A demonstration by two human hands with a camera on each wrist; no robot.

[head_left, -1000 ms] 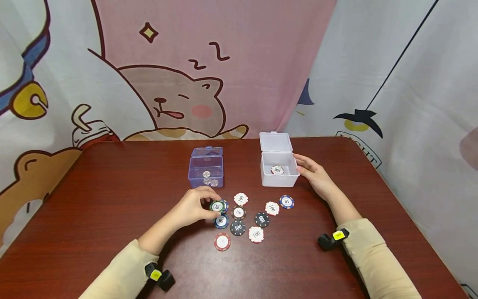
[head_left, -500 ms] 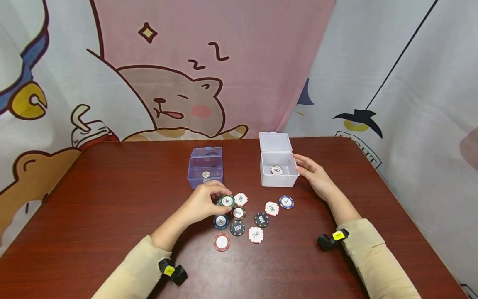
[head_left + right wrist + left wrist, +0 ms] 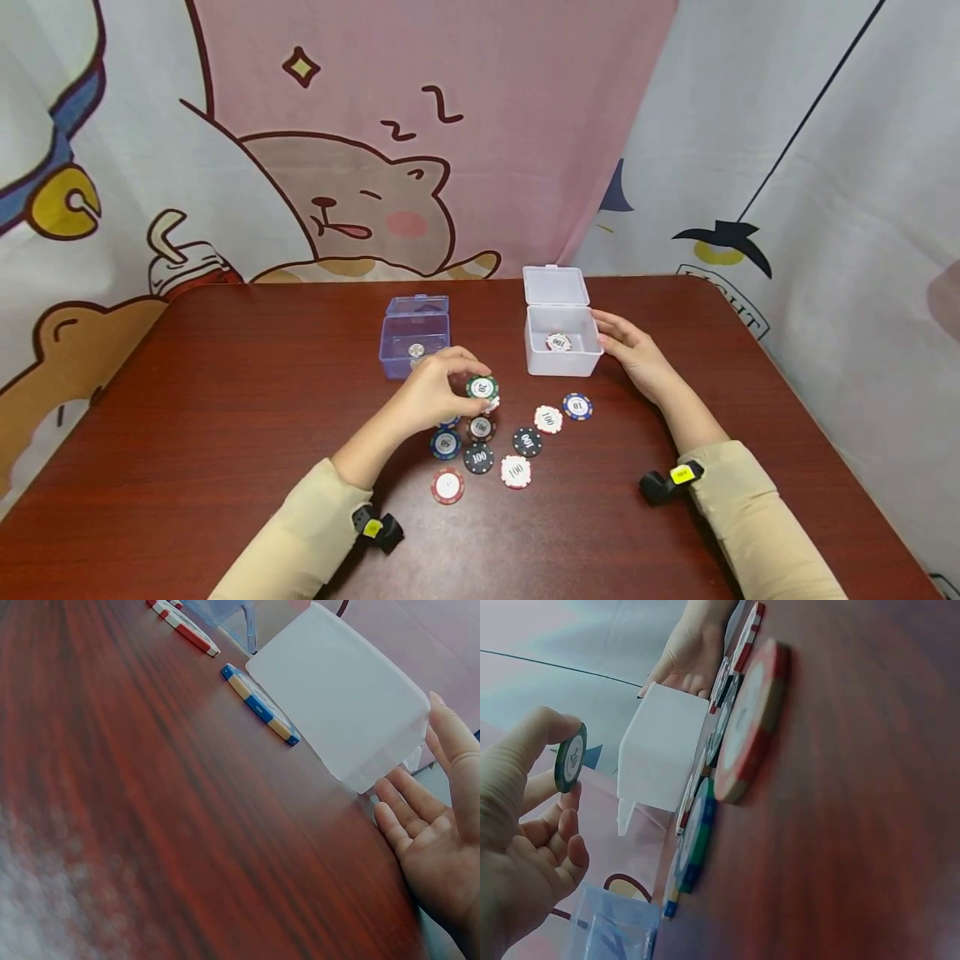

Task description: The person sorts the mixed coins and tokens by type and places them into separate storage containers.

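Note:
Between thumb and fingers, my left hand (image 3: pixel 432 392) pinches a green-edged poker chip (image 3: pixel 482 387) marked 20, raised off the table over a white-and-red chip (image 3: pixel 492 404). In the left wrist view the green chip (image 3: pixel 571 758) stands clear of the tabletop. My right hand (image 3: pixel 634 353) rests with fairly straight fingers against the right side of the white box (image 3: pixel 562 362), whose lid is up. A white-and-red chip (image 3: pixel 558 342) marked 100 lies inside that box. The right wrist view shows the thumb and fingers beside the white box (image 3: pixel 341 690).
A blue translucent box (image 3: pixel 393 358) with its lid up holds clear round pieces, partly hidden by my left hand. Loose chips lie on the brown table (image 3: pixel 247 400), among them a red chip (image 3: pixel 447 486), a black chip (image 3: pixel 527 442) and a blue chip (image 3: pixel 577 407).
My left hand has lifted the green chip from beside the blue chips and carried it right and slightly farther away. The right hand stays at the white box.

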